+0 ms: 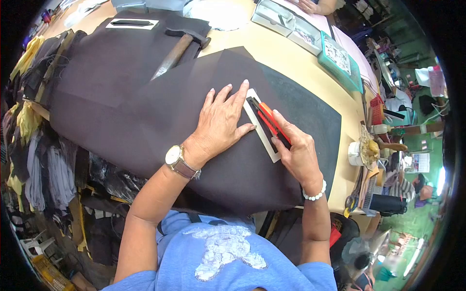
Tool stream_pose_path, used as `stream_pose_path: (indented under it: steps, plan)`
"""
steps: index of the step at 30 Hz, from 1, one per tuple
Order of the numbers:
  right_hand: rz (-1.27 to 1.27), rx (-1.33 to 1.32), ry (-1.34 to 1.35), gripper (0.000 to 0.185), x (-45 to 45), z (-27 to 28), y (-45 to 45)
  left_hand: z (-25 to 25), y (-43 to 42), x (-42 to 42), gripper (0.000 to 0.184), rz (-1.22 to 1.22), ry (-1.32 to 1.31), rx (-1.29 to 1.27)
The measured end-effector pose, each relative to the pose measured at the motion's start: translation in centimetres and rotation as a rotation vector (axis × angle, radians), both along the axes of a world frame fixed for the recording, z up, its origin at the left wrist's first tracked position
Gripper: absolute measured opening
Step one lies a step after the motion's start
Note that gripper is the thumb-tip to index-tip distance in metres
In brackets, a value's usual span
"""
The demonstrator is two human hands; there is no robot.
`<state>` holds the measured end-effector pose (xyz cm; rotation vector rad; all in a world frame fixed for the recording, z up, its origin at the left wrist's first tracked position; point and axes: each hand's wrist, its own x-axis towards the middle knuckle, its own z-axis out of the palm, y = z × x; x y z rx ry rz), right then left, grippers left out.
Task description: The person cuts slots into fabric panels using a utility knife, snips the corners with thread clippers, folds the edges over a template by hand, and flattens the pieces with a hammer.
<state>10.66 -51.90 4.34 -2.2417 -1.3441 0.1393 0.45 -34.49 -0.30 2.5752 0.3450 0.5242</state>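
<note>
My right hand (298, 150) is closed around a red utility knife (268, 119), its front end over a white frame-shaped template (259, 130) with a long slot. The template lies on dark brown sheet material (160, 104), which is spread over a dark mat (310, 116). Flat on the sheet, with fingers spread, my left hand (218, 116) rests just left of the template, its thumb tip beside the template's edge. Whether the blade touches the sheet cannot be made out.
A hammer (174, 53) lies on the sheet behind my left hand, near a second white template (132, 24). Grey bins (274, 19) and a green basket (340, 60) stand at the far edge. A white cup (355, 154) is at right; cloth (34, 160) hangs at left.
</note>
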Motion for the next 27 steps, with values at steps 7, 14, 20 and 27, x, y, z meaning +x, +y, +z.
stream_pose_path:
  steps: [7,14,20,27]
  plan:
    - [0.002,0.067,-0.016,0.056,-0.4,-0.6,-0.2,0.3,0.1,0.0,0.087,-0.005,0.055,-0.010]
    - [-0.008,0.013,-0.002,0.055,-0.4,-0.1,0.1,0.1,0.0,-0.1,0.086,0.000,0.016,0.000]
    - [0.064,-0.184,-0.139,0.048,0.3,2.9,1.5,0.2,0.1,-0.1,0.086,-0.002,0.018,0.000]
    - [0.206,-0.395,-0.183,0.039,1.5,7.1,4.5,0.1,0.0,0.1,0.086,0.020,0.050,0.019]
